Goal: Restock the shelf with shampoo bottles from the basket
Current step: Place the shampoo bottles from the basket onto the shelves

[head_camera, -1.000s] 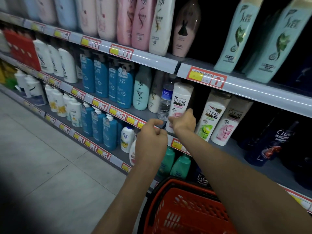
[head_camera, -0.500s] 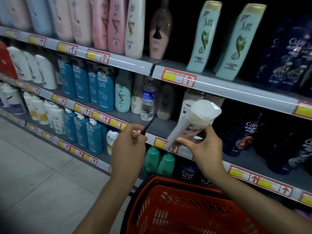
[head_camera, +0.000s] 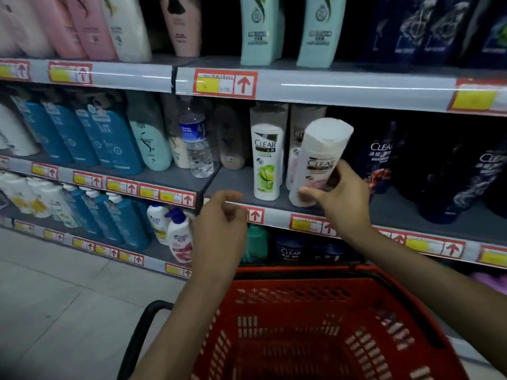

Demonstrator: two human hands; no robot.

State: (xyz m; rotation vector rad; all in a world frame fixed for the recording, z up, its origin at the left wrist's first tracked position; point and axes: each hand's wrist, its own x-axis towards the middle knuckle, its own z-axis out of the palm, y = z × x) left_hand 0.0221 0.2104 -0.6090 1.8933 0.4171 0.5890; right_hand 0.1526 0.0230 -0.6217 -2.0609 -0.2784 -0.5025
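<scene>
My right hand (head_camera: 338, 194) grips a white Clear shampoo bottle with a pink label (head_camera: 318, 160); its base rests on the grey middle shelf (head_camera: 236, 182) near the front edge, and its top leans toward me. A white Clear bottle with a green label (head_camera: 267, 160) stands just to its left, and another pale bottle stands behind it. My left hand (head_camera: 219, 218) hovers in front of the shelf edge, fingers loosely curled, holding nothing. The red plastic basket (head_camera: 315, 319) sits below my arms; I see no bottles in its visible part.
Dark blue Clear bottles (head_camera: 384, 160) stand to the right on the same shelf. A clear water bottle (head_camera: 196, 144) and teal and blue bottles fill the left part. Mint-green bottles (head_camera: 260, 31) stand on the shelf above. Pale floor tiles (head_camera: 68, 311) lie at lower left.
My right hand lifted the pink-label bottle from the left end of the Clear row, carried it right, and has set its base on the shelf beside the green-label bottle. My left hand opened slightly.
</scene>
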